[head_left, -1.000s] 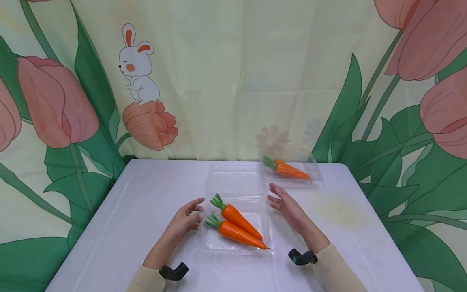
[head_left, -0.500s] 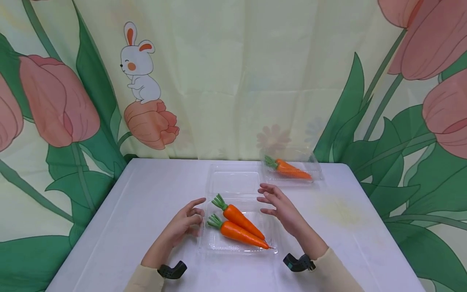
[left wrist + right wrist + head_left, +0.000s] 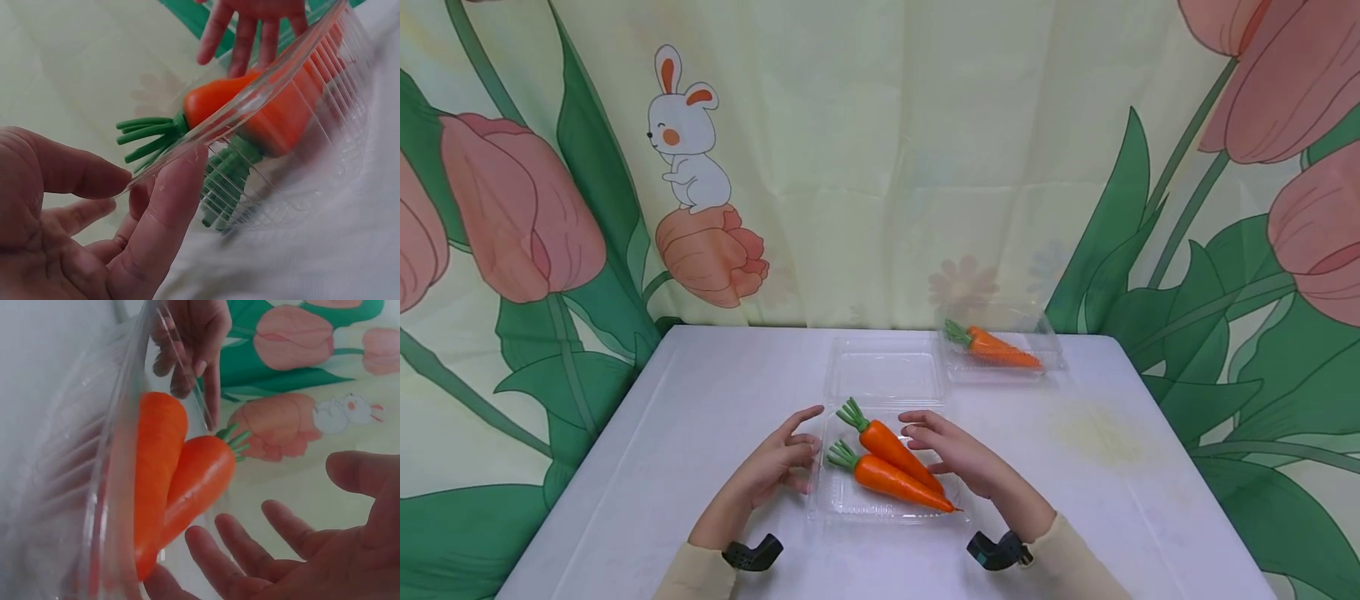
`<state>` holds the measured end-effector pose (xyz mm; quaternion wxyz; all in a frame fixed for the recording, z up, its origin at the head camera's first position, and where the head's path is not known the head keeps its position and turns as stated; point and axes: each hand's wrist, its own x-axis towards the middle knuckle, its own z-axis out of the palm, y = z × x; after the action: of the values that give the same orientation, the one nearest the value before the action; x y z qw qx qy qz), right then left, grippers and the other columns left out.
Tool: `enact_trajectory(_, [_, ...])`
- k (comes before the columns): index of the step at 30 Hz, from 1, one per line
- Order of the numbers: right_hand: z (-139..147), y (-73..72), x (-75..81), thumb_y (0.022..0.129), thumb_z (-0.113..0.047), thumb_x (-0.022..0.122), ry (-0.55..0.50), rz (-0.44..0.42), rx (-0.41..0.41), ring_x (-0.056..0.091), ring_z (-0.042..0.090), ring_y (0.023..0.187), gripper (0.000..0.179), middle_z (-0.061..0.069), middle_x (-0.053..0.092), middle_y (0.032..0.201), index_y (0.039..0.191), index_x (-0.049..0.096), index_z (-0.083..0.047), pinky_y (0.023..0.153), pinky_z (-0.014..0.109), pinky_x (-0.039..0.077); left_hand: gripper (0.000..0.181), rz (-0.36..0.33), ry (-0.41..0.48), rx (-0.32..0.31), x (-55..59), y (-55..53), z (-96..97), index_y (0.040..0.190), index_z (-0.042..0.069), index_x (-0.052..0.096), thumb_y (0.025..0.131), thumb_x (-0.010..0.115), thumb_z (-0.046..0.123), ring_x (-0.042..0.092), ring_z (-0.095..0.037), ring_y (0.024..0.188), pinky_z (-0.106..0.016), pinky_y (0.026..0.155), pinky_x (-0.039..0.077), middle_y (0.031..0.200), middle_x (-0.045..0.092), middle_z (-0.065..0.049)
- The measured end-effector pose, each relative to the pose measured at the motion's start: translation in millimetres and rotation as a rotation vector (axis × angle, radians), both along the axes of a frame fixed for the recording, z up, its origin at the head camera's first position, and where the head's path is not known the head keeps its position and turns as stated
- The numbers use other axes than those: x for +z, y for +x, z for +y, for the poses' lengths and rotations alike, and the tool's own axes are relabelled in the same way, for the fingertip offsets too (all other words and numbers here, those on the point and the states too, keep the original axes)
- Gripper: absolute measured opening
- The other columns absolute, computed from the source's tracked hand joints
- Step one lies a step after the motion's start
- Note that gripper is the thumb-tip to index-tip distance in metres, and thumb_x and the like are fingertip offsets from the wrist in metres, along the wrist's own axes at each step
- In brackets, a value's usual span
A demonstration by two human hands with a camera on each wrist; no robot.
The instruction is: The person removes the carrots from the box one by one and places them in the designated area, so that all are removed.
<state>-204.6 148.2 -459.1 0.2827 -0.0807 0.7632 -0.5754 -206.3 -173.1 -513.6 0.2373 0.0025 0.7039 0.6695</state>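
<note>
two clear clamshell boxes, four carrots in all, two hands. the open clamshell (image 3: 887,492) lies on the white table (image 3: 700,400), its lid (image 3: 883,375) flat on the far side, and serves as landmark here. two carrots (image 3: 891,467) lie side by side in its base, green tops toward its far-left corner, tips toward its near-right corner. beyond its far-right corner, well apart, stands the shut clamshell (image 3: 1000,350) with the other two carrots (image 3: 1000,347) inside

your left hand (image 3: 775,467) rests at the landmark's left edge, wrist low on the table; in the left wrist view your fingers (image 3: 162,212) lie loosely curved with the fingertips touching the rim of the base, gripping nothing. your right hand (image 3: 958,458) hovers palm down over the landmark's right half, just above the carrots, forearm coming in from the near-right corner; its fingers (image 3: 250,550) are spread and only slightly bent, holding nothing, and whether they touch a carrot cannot be told

behind the table hangs a curtain with a rabbit (image 3: 685,133) and tulips, far left of the landmark
</note>
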Motion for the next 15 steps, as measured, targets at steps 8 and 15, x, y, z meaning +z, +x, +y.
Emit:
enact_trajectory(8, [-16, 13.4, -4.5, 0.104, -0.037, 0.057, 0.144, 0.102, 0.087, 0.049, 0.037, 0.135, 0.058, 0.015, 0.048, 0.155, 0.156, 0.044, -0.014, 0.111, 0.068, 0.038, 0.069, -0.018, 0.005, -0.039, 2.4, 2.9, -0.1, 0.162, 0.031, 0.026, 0.103, 0.06, 0.02, 0.061, -0.017, 0.073, -0.03, 0.059, 0.06, 0.106, 0.058, -0.012])
enact_trajectory(15, [-32, 24.8, -11.2, 0.103, -0.035, 0.061, 0.25, 0.32, 0.142, 0.047, 0.042, 0.138, 0.052, 0.019, 0.043, 0.155, 0.15, 0.049, -0.015, 0.113, 0.068, 0.036, 0.07, -0.017, 0.012, -0.055, 2.7, 4.2, -0.3, 0.163, 0.032, 0.024, 0.104, 0.058, 0.019, 0.061, -0.016, 0.072, -0.03, 0.059, 0.06, 0.107, 0.057, -0.012])
